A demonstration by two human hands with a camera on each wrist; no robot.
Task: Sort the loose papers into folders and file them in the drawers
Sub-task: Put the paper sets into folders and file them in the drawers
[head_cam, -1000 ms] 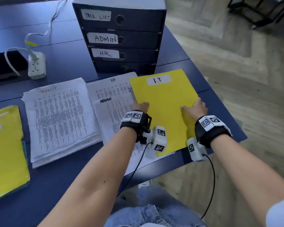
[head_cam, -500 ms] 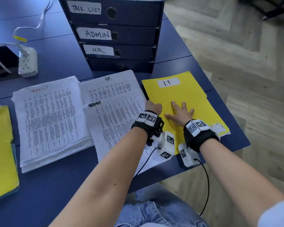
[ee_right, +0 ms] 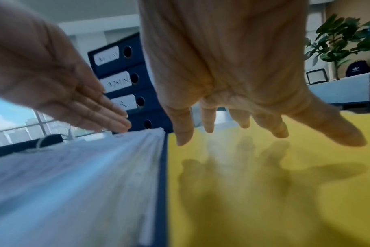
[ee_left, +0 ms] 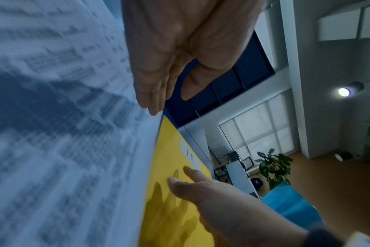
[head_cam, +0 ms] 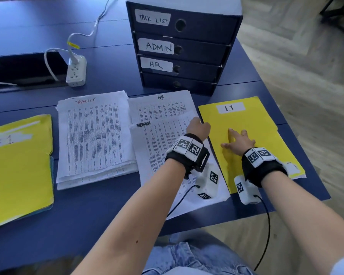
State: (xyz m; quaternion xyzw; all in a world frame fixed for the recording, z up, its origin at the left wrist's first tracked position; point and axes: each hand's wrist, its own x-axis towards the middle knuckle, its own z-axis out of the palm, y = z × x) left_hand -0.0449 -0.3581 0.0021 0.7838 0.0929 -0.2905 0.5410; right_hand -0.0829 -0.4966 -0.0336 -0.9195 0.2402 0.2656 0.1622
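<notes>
While the right hand (head_cam: 239, 142) hovers just above the yellow I.T folder (head_cam: 252, 128) with its fingers (ee_right: 208, 120) spread and straight, holding nothing, its shadow falls on the cover right under them. That folder lies flat on the blue counter (head_cam: 99, 211), its white label beyond the fingertips and its near edge back toward the wrist. Just to the left of those fingers, across a thin strip of bare counter, the left hand (head_cam: 198, 129) sits over the right edge of the HR and ADMIN papers (head_cam: 163, 139); its fingers (ee_left: 152, 98) are straight and held together, the tips at or just over the sheet's edge, and they grasp nothing. Whether they actually touch the paper I cannot tell. Those sheets run back under the left wrist toward the person. Further left of that hand lies the thicker TASKLIST stack (head_cam: 95, 139), and well beyond it, at the far left edge, another yellow folder marked HR (head_cam: 18, 171) rests on something blue. Ahead of both sets of fingers stands the blue drawer unit (head_cam: 183, 48), all drawers closed, labelled TASK LIST, ADMIN and HR from the top, with the bottom one unlabelled. Off to the left of the drawers, a white power strip (head_cam: 76, 71) with a plugged-in cable sits beside a dark flat device (head_cam: 26, 68).
</notes>
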